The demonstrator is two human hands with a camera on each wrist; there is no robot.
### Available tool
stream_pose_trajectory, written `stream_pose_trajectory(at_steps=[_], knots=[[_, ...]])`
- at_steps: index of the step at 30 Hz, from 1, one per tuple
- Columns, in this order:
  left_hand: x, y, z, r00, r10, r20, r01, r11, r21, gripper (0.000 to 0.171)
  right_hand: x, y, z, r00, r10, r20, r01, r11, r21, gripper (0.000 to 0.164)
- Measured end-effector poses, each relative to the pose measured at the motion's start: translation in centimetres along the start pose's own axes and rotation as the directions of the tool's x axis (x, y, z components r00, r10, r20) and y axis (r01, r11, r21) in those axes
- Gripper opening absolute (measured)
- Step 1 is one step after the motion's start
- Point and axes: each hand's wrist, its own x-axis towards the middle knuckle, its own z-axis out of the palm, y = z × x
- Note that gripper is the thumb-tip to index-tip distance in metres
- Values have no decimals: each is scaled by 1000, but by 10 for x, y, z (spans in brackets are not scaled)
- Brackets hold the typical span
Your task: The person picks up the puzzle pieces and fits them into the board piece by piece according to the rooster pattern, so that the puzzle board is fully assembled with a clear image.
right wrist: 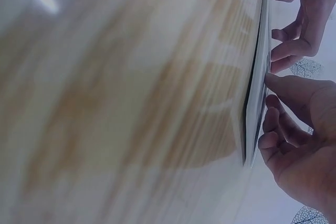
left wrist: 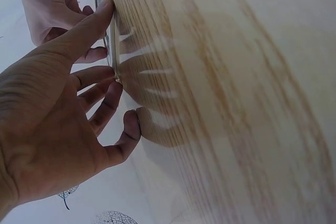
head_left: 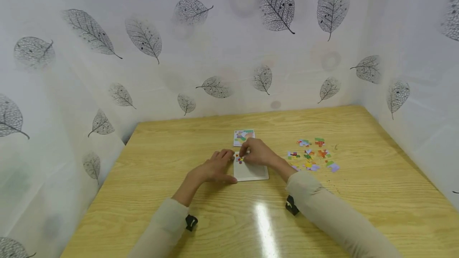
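A white puzzle tray (head_left: 251,173) lies on the table in front of me in the head view. A small multicoloured jigsaw piece (head_left: 238,159) is in its far left corner. My right hand (head_left: 259,152) reaches over the tray, thumb and curled fingertips pinching at this piece; the fingers partly cover it. In the right wrist view the right thumb (right wrist: 291,88) is right at the tray's surface. My left hand (head_left: 216,169) rests at the tray's left side, its spread fingers and thumb touching the edge. The left wrist view shows those fingers (left wrist: 107,106) loosely bent along the rim.
A picture card (head_left: 244,135) lies just beyond the tray, partly behind the right hand. Several loose jigsaw pieces (head_left: 324,153) are spread on the table to the right, beside the right forearm. A leaf-patterned curtain (head_left: 229,43) borders the wooden table (head_left: 172,142) at the back and sides.
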Motion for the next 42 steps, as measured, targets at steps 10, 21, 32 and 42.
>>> stream_pose_trajectory(at_steps=[10,21,32,42], knots=[[-7,9,-9,1000,-10,3,10,1000,-5,80,1,-3,0,998,60,25,-60,998,11,12],[-4,11,-7,1000,-17,3,17,1000,-10,80,-18,13,-22,992,120,41,-125,979,164,13],[-5,11,-7,1000,25,1,-25,1000,19,81,-46,40,-63,985,168,-48,-155,967,201,25],[-7,11,-11,999,22,37,-22,1000,16,83,-74,70,-91,968,239,-81,-221,957,188,29]])
